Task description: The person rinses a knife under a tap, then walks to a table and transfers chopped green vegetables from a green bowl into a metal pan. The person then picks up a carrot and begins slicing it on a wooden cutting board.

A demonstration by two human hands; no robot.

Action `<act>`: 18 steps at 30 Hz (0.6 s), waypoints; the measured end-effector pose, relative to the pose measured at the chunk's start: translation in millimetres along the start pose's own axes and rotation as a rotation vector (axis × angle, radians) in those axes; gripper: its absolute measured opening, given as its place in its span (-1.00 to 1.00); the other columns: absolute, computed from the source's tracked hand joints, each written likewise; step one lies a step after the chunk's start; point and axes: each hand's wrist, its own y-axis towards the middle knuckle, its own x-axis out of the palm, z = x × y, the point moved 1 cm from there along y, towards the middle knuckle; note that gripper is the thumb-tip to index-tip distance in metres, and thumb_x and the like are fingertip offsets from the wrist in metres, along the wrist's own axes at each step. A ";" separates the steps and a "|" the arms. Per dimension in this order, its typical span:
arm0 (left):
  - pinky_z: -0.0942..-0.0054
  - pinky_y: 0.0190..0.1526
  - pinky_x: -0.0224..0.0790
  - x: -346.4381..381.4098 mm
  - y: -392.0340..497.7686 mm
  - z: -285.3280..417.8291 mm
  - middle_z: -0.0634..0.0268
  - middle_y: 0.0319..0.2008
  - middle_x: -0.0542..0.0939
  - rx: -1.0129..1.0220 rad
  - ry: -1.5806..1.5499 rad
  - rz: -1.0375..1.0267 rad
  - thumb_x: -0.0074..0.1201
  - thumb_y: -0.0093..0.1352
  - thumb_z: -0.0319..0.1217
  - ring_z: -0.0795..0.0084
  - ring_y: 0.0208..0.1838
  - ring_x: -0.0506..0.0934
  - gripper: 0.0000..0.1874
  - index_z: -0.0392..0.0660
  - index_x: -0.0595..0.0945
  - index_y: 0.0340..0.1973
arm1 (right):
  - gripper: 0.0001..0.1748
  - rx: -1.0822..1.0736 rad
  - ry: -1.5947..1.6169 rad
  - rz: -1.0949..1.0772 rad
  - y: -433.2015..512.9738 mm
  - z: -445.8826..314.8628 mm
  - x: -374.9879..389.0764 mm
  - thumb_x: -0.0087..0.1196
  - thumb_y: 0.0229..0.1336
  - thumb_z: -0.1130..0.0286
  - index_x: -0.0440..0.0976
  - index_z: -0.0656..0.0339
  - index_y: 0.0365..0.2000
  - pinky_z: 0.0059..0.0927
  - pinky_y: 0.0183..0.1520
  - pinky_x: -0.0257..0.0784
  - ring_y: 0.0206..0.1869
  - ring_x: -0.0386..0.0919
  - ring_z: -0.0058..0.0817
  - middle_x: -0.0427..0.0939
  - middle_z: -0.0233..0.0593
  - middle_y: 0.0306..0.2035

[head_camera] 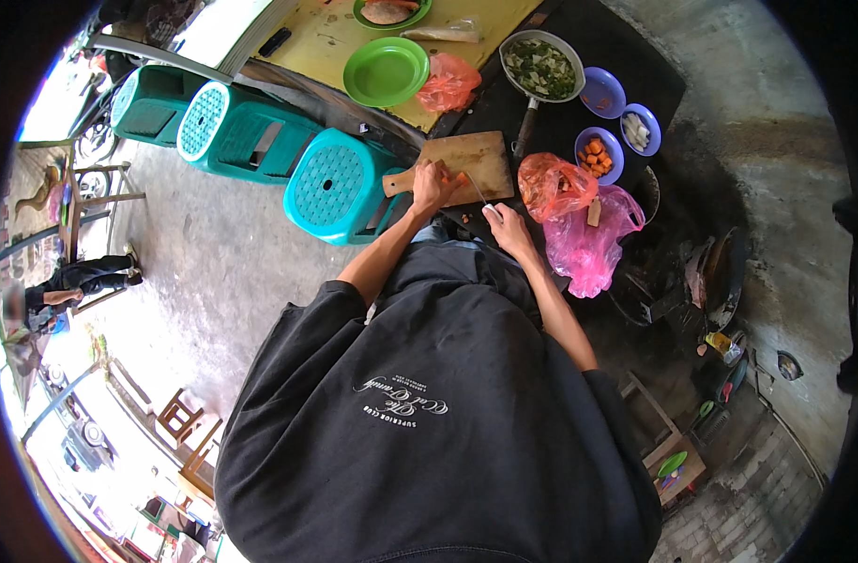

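A wooden cutting board point(479, 158) with a short handle lies before me on the dark counter. My left hand point(432, 186) presses a piece of carrot point(462, 179) onto it, fingers bent over the orange flesh. In my right hand point(507, 229) is the pale handle of a kitchen knife point(478, 189); its thin blade reaches over the board beside the carrot. Cut carrot chunks point(596, 159) fill a purple bowl point(580, 138) to the right. A second purple bowl point(656, 134) holds white pieces, and a third one point(607, 83) has a few small orange bits.
A saucepan point(543, 67) of chopped greens stands behind the board, its handle pointing towards me. Red point(552, 184) and pink point(589, 243) plastic bags lie right. A green plate point(386, 72) rests on the yellow tabletop. Turquoise stools point(330, 186) stand left; a person point(84, 285) is farther off.
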 end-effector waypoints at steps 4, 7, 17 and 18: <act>0.09 -0.08 0.44 -2.2 -2.3 5.4 0.09 -0.27 0.60 0.035 -0.014 -0.010 0.45 0.14 -0.21 -0.02 -0.14 0.56 -0.71 -0.07 0.70 -0.35 | -0.51 0.226 0.090 -0.127 0.2 0.2 -3.2 0.05 0.45 0.00 0.48 0.30 -0.34 -0.31 -0.58 0.39 -0.62 0.52 -0.43 0.50 -0.19 -0.56; 0.10 -0.12 0.43 -2.4 -1.6 9.6 0.09 -0.30 0.58 0.223 0.060 0.039 0.39 0.21 -0.27 0.00 -0.19 0.55 -0.76 -0.05 0.71 -0.27 | -0.51 0.379 0.098 -0.180 -0.5 -4.0 -9.4 0.08 0.41 0.01 0.49 0.34 -0.28 -0.05 -0.29 0.47 -0.29 0.63 0.11 0.59 0.11 -0.41; 0.14 -0.16 0.47 6.3 6.1 1.1 0.10 -0.36 0.56 0.157 -0.071 0.001 0.31 0.21 -0.38 0.06 -0.24 0.58 -0.78 -0.15 0.69 -0.26 | -0.49 0.413 0.218 -0.131 -5.2 -15.9 -18.7 0.08 0.40 -0.03 0.49 0.32 -0.32 -0.18 -0.50 0.49 -0.54 0.61 -0.24 0.54 -0.06 -0.53; 0.16 -0.20 0.48 6.9 8.3 0.1 0.09 -0.38 0.57 0.094 -0.106 -0.011 0.33 0.20 -0.37 0.09 -0.28 0.59 -0.77 -0.18 0.69 -0.27 | -0.49 0.409 0.206 -0.132 -5.2 -17.1 -18.5 0.07 0.40 -0.02 0.50 0.32 -0.30 -0.13 -0.45 0.50 -0.49 0.63 -0.17 0.56 -0.02 -0.50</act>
